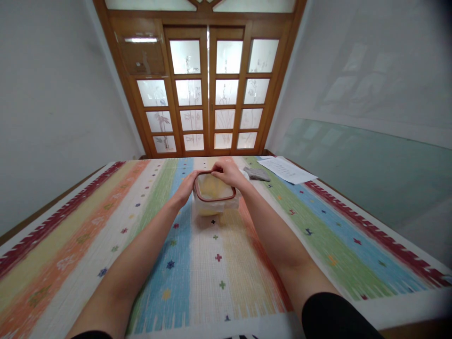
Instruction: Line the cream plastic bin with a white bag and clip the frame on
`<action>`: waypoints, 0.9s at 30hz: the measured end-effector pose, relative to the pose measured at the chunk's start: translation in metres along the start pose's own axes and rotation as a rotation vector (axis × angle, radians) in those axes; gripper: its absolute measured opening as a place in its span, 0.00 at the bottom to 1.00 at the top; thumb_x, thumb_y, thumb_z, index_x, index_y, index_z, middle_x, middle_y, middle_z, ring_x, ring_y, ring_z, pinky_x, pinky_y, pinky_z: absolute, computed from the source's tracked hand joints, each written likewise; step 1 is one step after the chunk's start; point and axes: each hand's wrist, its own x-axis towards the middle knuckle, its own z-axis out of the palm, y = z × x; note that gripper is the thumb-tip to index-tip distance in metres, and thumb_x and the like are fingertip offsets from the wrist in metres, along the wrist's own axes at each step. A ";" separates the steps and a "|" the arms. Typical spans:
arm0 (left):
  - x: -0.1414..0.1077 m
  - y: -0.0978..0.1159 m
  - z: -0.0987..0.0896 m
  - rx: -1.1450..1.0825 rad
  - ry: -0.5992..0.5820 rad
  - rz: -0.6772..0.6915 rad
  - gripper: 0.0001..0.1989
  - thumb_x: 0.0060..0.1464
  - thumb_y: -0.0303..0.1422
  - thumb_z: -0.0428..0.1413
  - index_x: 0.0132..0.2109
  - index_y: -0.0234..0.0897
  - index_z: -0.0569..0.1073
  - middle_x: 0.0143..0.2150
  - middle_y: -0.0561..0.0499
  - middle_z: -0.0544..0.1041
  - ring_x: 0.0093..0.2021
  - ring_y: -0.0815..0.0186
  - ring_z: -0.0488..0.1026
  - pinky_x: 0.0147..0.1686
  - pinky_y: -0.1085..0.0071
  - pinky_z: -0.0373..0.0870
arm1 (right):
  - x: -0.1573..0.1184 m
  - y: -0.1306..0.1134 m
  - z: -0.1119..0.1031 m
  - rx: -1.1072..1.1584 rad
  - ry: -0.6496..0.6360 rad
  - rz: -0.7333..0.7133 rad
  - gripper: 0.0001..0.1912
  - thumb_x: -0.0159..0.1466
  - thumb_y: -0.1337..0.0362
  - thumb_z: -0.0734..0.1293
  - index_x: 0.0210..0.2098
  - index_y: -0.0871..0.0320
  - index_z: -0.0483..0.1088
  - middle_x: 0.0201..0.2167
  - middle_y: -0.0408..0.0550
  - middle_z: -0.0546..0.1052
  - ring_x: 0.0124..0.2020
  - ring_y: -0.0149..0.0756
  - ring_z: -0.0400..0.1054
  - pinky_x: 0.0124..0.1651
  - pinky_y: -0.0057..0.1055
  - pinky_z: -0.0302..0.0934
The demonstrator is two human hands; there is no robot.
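Observation:
A clear rectangular container (212,207) with something yellow inside stands near the middle of the table. Its translucent lid (214,187) has a reddish-brown rim and lies over the top. My left hand (186,187) is against the left side of the container, its fingertips mostly hidden by the rim. At the far right part of the rim, my right hand (228,173) has its fingers closed on the lid's edge. Thin, clear material shows beside and below the lid; its exact shape is hard to make out.
Right of the container lie a grey cloth (257,174) and white printed papers (287,170). A striped, multicoloured tablecloth (219,282) covers the table. Beyond it are wooden doors (208,94) with glass panes. A pale green panel (353,160) leans along the right wall.

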 end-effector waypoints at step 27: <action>0.001 0.020 -0.009 0.264 0.042 0.082 0.14 0.57 0.45 0.60 0.35 0.38 0.72 0.31 0.53 0.72 0.34 0.65 0.67 0.38 0.69 0.64 | -0.003 -0.022 0.013 -0.076 0.043 -0.122 0.17 0.67 0.50 0.67 0.32 0.57 0.65 0.30 0.44 0.71 0.32 0.33 0.61 0.35 0.29 0.50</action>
